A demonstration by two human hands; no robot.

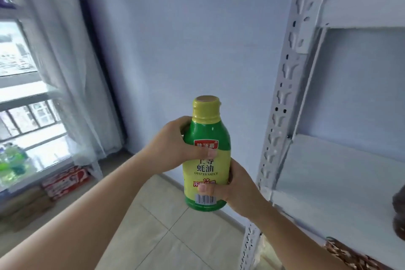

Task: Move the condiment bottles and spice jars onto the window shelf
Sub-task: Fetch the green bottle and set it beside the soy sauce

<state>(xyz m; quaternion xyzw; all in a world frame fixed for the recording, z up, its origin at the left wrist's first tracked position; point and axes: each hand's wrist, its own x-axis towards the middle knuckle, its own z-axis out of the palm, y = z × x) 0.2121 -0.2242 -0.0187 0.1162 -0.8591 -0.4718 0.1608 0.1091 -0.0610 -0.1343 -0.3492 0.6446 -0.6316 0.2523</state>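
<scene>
A green and yellow oyster sauce bottle (pixel 206 144) with a yellow cap is held upright in mid-air at the centre of the head view. My left hand (pixel 175 147) grips its upper body from the left, thumb across the label. My right hand (pixel 235 188) grips its lower part from the right, thumb near the barcode. The window shelf (pixel 47 164) lies at the far left behind a sheer curtain, with green bottles (pixel 13 160) standing on it.
A white metal rack (pixel 282 103) stands at the right, with a dark bottle (pixel 400 210) at the edge of its white shelf board. Red and white boxes (pixel 65 180) and cardboard boxes lie on the tiled floor under the window. A pale blue wall is ahead.
</scene>
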